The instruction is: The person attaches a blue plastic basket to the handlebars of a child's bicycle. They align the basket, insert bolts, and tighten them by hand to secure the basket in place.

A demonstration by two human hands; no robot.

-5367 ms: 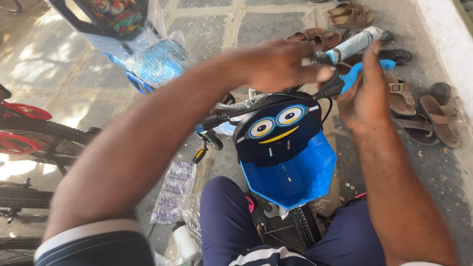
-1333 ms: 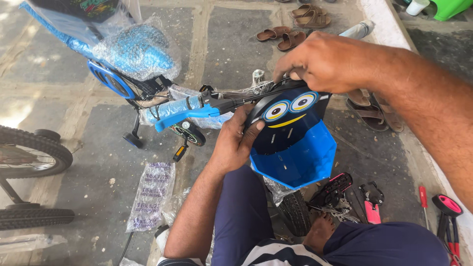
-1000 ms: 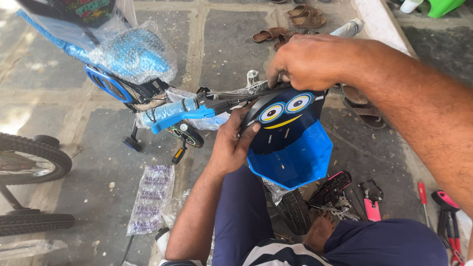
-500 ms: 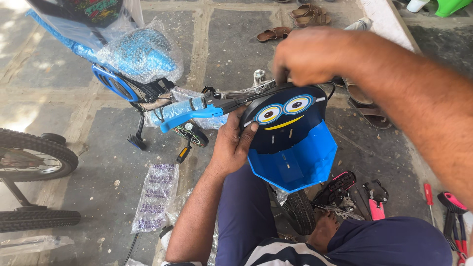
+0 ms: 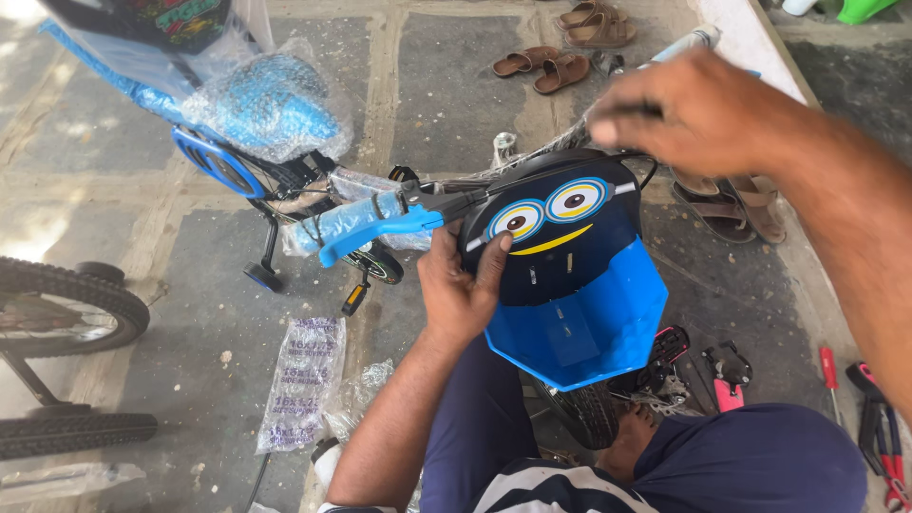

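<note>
A small bicycle stands between my knees, carrying a blue basket (image 5: 579, 332) with a black face plate (image 5: 551, 218) that has cartoon eyes. My left hand (image 5: 461, 290) grips the plate's left edge, thumb on the front. The bubble-wrapped blue handlebar grip (image 5: 347, 223) and its blue brake lever (image 5: 380, 233) stick out to the left. My right hand (image 5: 703, 114) hovers blurred over the plate's top, near the handlebar centre, fingers curled round a small dark object I cannot identify. The front tyre (image 5: 579, 413) shows under the basket.
A second bike, wrapped in bubble wrap (image 5: 256, 104), stands at upper left with a training wheel (image 5: 261, 275). Loose tyres (image 5: 76, 309) lie at left, and a plastic bag (image 5: 304, 380) on the paving. Sandals (image 5: 546, 66) lie beyond. A screwdriver (image 5: 828, 370) and red-handled pliers (image 5: 879, 427) lie at right.
My right hand has lifted off the handlebar centre and moved up and right. My left hand went from the handlebar top to the plate's left edge and has stayed there.
</note>
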